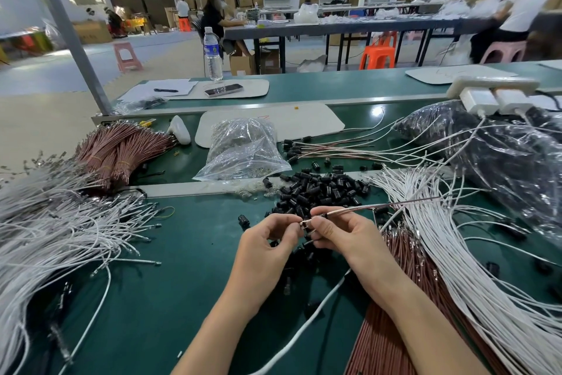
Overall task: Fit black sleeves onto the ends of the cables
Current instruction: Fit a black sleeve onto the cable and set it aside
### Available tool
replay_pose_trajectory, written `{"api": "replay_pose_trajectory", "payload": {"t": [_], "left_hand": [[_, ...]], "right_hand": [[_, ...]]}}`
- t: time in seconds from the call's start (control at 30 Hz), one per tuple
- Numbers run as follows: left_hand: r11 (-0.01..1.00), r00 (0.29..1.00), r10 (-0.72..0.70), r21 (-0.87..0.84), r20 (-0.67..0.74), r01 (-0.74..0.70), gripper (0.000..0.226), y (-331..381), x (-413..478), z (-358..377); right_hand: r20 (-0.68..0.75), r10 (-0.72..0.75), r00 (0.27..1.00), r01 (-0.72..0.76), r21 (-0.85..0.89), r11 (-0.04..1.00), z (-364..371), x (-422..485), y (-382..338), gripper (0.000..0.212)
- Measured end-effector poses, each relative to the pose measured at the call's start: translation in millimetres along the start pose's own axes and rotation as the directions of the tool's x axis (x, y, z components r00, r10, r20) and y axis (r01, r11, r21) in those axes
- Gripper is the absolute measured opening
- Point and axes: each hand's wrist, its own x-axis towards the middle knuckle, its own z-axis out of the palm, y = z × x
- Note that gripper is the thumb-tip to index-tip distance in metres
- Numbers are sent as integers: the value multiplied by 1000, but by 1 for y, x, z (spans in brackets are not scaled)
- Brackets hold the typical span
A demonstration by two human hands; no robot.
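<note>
Right hand point(343, 231) pinched a brown cable point(380, 207) running toward 2 o'clock; left hand point(270, 238) pinched its end. Bare desk point(188, 247) lay at 9 o'clock.

Tally from the head view, as I read it.

- Black sleeves point(319, 189): one loose pile, too many to count.
- White cables: two masses, a left heap point(60, 222) and a right heap point(456, 253).
- Brown cables: two masses, a back-left stack point(121, 149) and a near-right stack point(392, 329). One more brown cable point(365, 207) is lifted off the bench point(188, 253).
- Clear bags: three, a middle bag point(243, 149), a right bag point(501, 155) and a small back-left bag point(137, 104).
- One water bottle point(212, 54), one phone point(223, 90), one pen point(165, 90).
</note>
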Motion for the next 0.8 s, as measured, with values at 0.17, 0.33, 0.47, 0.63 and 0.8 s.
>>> {"api": "replay_pose_trajectory", "payload": {"t": [0.17,0.33,0.47,0.63,0.8], "left_hand": [[1000,1000,7,-4,-1,-7,17,0,-1,-1],[999,999,35,-2,15,-35,18,1,-1,-1],[999,999,43,1,24,-44,17,1,-1,0],[1000,998,27,-6,52,-27,16,0,-2,-2],[1000,997,18,1,69,-18,15,1,-2,-1]], "right_hand": [[39,0,999,0,24,1000,1,1,1,24],[35,-7,999,7,16,1000,3,1,3,20],[21,-19,1000,20,-7,1000,2,1,4,22],[-2,-24,1000,24,-16,1000,2,1,3,28],[-17,-38,999,37,-16,999,3,0,2,22]]}}
